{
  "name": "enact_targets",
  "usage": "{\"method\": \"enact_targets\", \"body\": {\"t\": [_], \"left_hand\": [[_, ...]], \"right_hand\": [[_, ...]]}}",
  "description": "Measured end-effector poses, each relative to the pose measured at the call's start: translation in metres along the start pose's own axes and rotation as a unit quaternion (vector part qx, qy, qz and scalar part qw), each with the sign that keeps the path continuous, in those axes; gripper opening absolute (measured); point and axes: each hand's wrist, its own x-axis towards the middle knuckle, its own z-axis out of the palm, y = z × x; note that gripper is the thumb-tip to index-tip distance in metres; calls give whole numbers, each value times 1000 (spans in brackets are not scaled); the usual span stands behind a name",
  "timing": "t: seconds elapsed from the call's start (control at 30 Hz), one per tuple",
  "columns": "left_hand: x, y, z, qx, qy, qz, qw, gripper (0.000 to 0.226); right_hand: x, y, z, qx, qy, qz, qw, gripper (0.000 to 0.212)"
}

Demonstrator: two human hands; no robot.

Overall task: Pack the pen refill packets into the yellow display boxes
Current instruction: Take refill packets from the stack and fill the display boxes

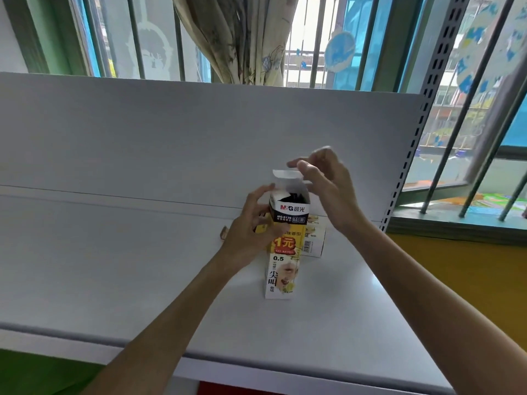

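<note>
A tall yellow-and-white display box [283, 260] stands upright on the white shelf [128, 266]. Its black top band reads MG-6139, the top flap is open, and dark refills show inside the opening. My left hand [252, 226] grips the box's upper left side. Just above and to the right of the open flap hovers my right hand [328, 186], fingers loosely bent and blurred, holding nothing that I can see. A second yellow box [315, 242] lies on its side right behind the first.
A small brown object [224, 232] sits on the shelf left of my left hand. The shelf's white back panel [199, 138] rises behind the boxes, with a perforated metal upright [410, 143] at its right. Barred windows and a curtain lie beyond.
</note>
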Motion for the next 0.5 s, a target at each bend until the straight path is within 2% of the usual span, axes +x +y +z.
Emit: {"method": "enact_targets", "body": {"t": [0.07,0.1,0.17,0.27,0.37,0.5], "left_hand": [[-8,-11,2,-17,-5,-32,999,70],[-14,-19,3,-3,-20,-49,999,69],[-30,-34,6,32,-47,-83,995,57],[-38,-47,7,26,-33,-110,993,36],[-37,-50,5,17,-37,-118,992,35],[-37,-53,6,13,-28,-123,992,36]], "right_hand": [[2,-2,-1,-44,-35,-13,998,10],[2,-1,-3,-64,-51,-17,997,16],[0,-1,-9,-71,-74,-18,995,18],[0,-2,-12,-20,-100,-9,995,23],[3,0,-17,53,-147,25,987,21],[4,6,-28,167,-218,84,958,35]]}}
